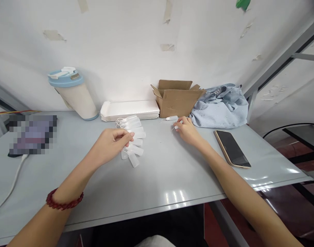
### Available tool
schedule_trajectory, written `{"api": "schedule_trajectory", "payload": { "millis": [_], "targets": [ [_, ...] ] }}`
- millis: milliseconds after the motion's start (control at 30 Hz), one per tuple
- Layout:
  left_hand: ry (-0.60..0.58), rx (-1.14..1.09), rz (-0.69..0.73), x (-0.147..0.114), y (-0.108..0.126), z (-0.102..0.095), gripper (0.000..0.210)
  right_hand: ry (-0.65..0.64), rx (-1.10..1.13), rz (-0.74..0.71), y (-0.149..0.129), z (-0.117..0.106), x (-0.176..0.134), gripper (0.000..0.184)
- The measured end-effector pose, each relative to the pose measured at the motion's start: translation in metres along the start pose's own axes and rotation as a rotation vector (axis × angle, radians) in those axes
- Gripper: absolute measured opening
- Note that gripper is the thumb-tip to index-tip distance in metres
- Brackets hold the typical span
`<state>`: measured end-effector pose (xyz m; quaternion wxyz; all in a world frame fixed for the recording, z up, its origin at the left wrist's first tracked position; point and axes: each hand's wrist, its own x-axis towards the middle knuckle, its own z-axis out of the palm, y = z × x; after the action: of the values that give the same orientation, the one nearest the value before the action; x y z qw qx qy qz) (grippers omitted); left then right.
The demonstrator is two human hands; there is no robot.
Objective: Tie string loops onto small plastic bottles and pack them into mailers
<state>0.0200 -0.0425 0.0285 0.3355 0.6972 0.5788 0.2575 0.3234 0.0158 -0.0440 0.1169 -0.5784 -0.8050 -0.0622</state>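
Observation:
Several small translucent white tags point(136, 133) with thin white string loops lie fanned out on the grey table, left of the middle. Over the fan is my left hand point(112, 144), thumb and forefinger pinched together; what is between them, if anything, is hidden. Farther right, my right hand point(187, 130) pinches a small white tag point(176, 127) whose string hangs down, most of it covered by the fingers. Just beyond those fingertips another white tag point(171, 118) lies before the cardboard box point(176, 103).
White flat cartons or envelopes point(131, 107) are stacked against the wall. A blue-lidded cup point(74, 96) stands at left, near a blurred-out device point(34, 133) with a white cable point(14, 183). Light-blue cloth point(221, 108) and a phone point(233, 149) lie at right.

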Motion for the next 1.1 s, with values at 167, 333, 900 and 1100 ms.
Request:
{"api": "schedule_trajectory", "payload": {
  "millis": [167, 333, 900, 1100],
  "targets": [
    [-0.015, -0.01, 0.017, -0.001, 0.0, 0.003, 0.036, -0.053, 0.009, 0.035, -0.001, -0.007, 0.002, 0.027],
    [-0.014, -0.018, 0.023, -0.002, 0.002, 0.004, 0.037, -0.092, 0.01, 0.101, -0.006, -0.014, 0.003, 0.031],
    [-0.035, -0.027, 0.035, -0.005, 0.002, 0.01, 0.039, -0.731, 0.146, 0.648, 0.042, -0.094, -0.035, 0.057],
    [-0.057, -0.033, 0.004, -0.004, 0.004, 0.01, 0.038, -0.823, 0.139, 0.713, 0.04, -0.097, -0.038, 0.044]
  ]
}}
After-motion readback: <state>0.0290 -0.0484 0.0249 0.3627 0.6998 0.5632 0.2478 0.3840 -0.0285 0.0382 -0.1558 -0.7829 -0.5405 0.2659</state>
